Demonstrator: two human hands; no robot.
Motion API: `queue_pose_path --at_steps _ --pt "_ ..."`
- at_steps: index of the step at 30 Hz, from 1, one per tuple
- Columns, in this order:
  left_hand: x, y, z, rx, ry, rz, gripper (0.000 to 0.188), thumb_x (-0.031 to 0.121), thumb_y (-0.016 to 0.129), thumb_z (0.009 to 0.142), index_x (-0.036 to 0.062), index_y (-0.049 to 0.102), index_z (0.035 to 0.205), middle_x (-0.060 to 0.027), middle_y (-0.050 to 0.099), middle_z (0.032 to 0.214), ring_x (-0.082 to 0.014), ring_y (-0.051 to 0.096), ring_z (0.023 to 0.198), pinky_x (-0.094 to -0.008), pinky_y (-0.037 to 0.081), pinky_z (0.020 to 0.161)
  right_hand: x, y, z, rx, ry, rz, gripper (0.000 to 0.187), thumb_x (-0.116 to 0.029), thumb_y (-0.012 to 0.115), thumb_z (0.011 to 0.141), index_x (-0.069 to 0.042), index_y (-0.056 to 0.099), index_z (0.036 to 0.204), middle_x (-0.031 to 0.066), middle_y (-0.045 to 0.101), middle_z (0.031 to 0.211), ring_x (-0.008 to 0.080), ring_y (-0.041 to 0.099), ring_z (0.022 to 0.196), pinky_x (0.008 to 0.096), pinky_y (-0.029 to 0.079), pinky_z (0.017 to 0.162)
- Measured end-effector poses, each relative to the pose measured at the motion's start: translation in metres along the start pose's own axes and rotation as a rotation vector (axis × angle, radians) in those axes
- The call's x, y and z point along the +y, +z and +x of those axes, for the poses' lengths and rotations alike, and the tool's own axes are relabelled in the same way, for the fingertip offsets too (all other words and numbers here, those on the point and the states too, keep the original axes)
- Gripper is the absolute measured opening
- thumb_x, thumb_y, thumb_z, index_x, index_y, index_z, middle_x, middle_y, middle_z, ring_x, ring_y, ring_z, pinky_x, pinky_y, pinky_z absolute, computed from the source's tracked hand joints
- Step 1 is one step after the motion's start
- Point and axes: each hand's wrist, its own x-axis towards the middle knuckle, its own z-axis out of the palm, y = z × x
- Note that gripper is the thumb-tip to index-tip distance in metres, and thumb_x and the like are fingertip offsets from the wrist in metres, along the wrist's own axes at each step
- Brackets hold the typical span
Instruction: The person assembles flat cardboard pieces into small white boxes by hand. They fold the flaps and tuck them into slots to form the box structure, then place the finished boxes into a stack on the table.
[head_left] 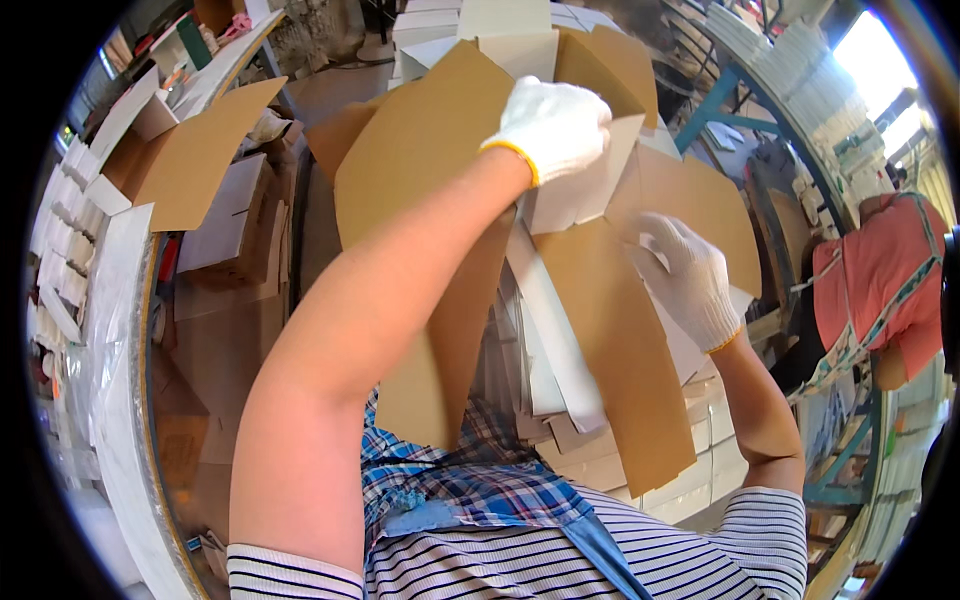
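Note:
Before me stands a large brown cardboard carton (425, 150) with its flaps spread outward. My left hand (555, 130), in a white knitted glove with a yellow cuff, reaches over it, fingers curled round the upper part of a white cardboard panel (585, 195). The fingertips are hidden behind the fist. My right hand (690, 275), gloved alike, is beside the carton's right side, with thumb and fingers bent, apart and slightly blurred; nothing shows between them. A long brown flap (625, 370) hangs toward me between my arms.
Flattened white cardboard pieces (550, 350) and stacked white boxes (710, 430) lie beneath the carton. Another open carton (205, 160) sits on the left bench (120, 350). At right, a person in a red top (880, 270) bends near a blue-legged table (715, 105).

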Motion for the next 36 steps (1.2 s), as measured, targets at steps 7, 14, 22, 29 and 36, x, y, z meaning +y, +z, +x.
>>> queue_pose_path --at_steps 7,14,22,29,36 --pt "-0.001 -0.003 0.009 -0.003 0.021 -0.037 0.026 0.029 0.056 0.089 0.0125 0.076 0.093 -0.0133 0.072 0.088 -0.0351 0.068 0.086 -0.0458 0.052 0.082 0.045 -0.001 -0.100 -0.578 0.737 0.762 0.042 -0.028 0.061 0.102 0.001 0.062 0.134 0.0067 0.070 0.123 0.0170 0.066 0.112 0.0316 0.052 0.093" --pt "0.012 -0.019 0.004 -0.104 0.007 0.034 0.025 0.023 0.056 0.084 0.0085 0.075 0.091 -0.0179 0.073 0.093 -0.0394 0.068 0.087 -0.0482 0.054 0.080 0.014 -0.033 -0.104 -0.365 0.692 1.855 0.044 -0.021 0.061 0.102 0.001 0.055 0.139 0.0069 0.067 0.126 0.0163 0.062 0.116 0.0304 0.050 0.098" --pt "0.004 -0.016 -0.001 -0.136 0.061 -0.067 0.027 0.029 0.062 0.086 0.0098 0.077 0.097 -0.0181 0.074 0.098 -0.0388 0.069 0.097 -0.0489 0.054 0.086 0.022 -0.054 -0.005 -0.032 0.284 0.746 0.045 -0.023 0.067 0.095 0.002 0.060 0.133 0.0105 0.063 0.129 0.0173 0.057 0.119 0.0317 0.042 0.106" --pt "-0.048 0.004 0.008 -0.097 0.237 -0.189 0.027 0.015 0.064 0.091 0.0064 0.072 0.116 -0.0126 0.073 0.112 -0.0267 0.068 0.100 -0.0367 0.055 0.084 0.006 -0.033 0.108 -0.098 0.123 0.707 0.043 -0.032 0.069 0.097 0.007 0.067 0.114 0.0068 0.067 0.098 0.0137 0.057 0.092 0.0308 0.047 0.085" --pt "-0.004 -0.044 -0.003 0.032 -0.367 -1.433 0.028 0.025 0.060 0.099 0.0023 0.071 0.113 -0.0085 0.071 0.110 -0.0165 0.064 0.096 -0.0306 0.052 0.084 0.023 -0.042 0.124 -0.116 0.318 0.248 0.063 -0.054 0.061 0.098 0.009 0.066 0.094 0.0158 0.063 0.079 0.0193 0.052 0.075 0.0345 0.048 0.075"
